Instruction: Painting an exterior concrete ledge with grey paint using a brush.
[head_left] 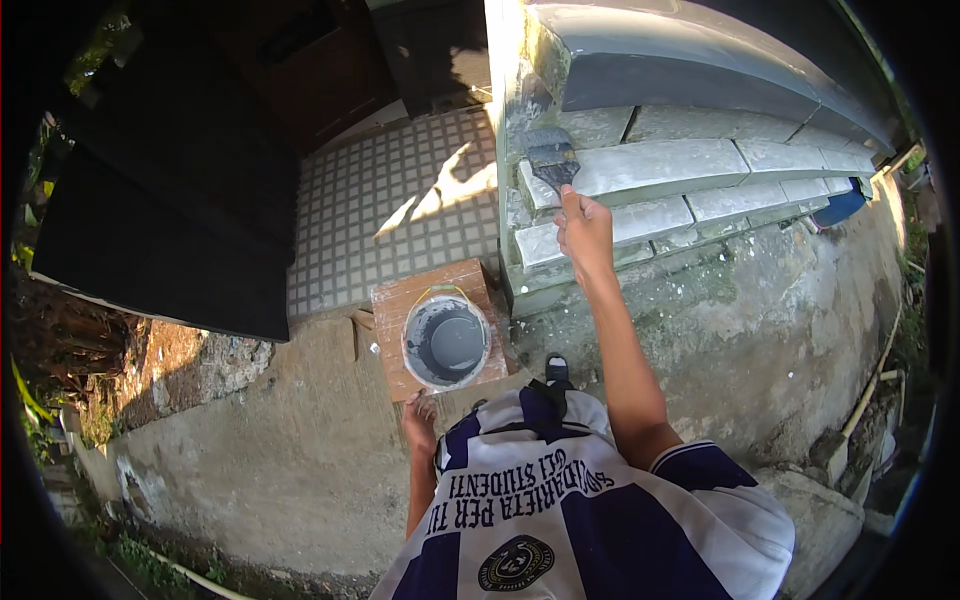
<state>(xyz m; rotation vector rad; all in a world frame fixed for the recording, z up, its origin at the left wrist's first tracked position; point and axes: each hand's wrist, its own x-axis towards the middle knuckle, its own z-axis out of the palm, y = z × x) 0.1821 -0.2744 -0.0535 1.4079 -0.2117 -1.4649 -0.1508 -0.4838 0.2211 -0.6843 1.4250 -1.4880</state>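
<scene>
Broad brush [552, 153] in right hand [587, 235] by pale ledges [660, 165], grey-filled bucket [417, 336] near left hand [420, 422]

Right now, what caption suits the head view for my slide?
The right hand holds a wide dark brush near whitish stepped ledges; a round bucket of grey liquid stands on brown wood.

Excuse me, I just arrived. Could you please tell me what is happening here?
A person's right hand grips a wide brush by its handle, at the left end of the pale stepped ledges; whether the bristles touch is unclear. The left hand is by the near edge of a brown square top. On that top stands a bucket with grey liquid inside.
</scene>
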